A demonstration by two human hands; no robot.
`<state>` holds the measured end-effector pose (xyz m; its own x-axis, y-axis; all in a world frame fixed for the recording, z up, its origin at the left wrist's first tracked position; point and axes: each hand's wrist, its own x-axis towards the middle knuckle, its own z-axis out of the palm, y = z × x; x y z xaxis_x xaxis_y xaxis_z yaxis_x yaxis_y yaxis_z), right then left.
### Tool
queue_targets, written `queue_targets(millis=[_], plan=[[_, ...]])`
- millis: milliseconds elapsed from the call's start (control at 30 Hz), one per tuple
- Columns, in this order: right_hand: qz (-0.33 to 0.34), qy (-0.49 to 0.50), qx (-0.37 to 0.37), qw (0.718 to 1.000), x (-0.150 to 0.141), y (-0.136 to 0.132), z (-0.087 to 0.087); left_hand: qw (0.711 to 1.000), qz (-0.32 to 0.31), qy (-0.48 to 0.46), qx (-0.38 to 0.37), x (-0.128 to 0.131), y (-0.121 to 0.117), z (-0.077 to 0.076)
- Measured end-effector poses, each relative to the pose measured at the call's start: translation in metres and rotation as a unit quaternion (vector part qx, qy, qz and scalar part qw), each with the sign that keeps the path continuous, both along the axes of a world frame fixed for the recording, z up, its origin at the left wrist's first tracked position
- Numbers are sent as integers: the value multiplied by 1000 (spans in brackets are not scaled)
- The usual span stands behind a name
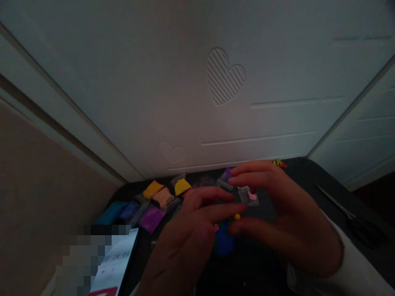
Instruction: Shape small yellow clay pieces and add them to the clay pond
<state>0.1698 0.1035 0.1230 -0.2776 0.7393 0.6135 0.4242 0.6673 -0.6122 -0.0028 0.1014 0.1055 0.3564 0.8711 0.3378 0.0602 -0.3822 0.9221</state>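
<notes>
Over a dark tabletop [311,181], my left hand [188,242] and my right hand [286,218] meet fingertip to fingertip. A tiny yellow ball of clay [237,216] sits between the left forefinger and the right thumb, pinched there. Just below the fingers lies a blue clay piece [224,241] with a bit of green and pink beside it. Behind the fingers lies a small clear bag holding pink clay [250,195]. The light is dim.
Several small bags of coloured clay lie at the back left: yellow [182,186], orange [153,189], peach [163,197], purple [152,218], blue [129,209], teal [111,212]. A phone [115,263] lies front left. Dark scissors [354,218] rest at right. A white panel with hearts [225,78] stands behind.
</notes>
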Motion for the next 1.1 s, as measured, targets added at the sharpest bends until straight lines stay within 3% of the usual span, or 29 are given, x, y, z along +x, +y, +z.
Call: queue_targets(millis=[267,500,667,833,1100], plan=[[-23,23,-13,999,5,0,0,1000,27,-3,6,-1,-1,1],[6,-6,-3,1000,0,-1,1,999,-11,32,12,1,-5,10],[-17,15,-21,1000,3,-2,2,999,27,16,30,1,-4,4],[9,-6,-11,1000,0,-5,3,999,-6,30,35,0,-5,5],[23,31,-63,997,2,-4,2,998,10,36,46,-3,-6,6]])
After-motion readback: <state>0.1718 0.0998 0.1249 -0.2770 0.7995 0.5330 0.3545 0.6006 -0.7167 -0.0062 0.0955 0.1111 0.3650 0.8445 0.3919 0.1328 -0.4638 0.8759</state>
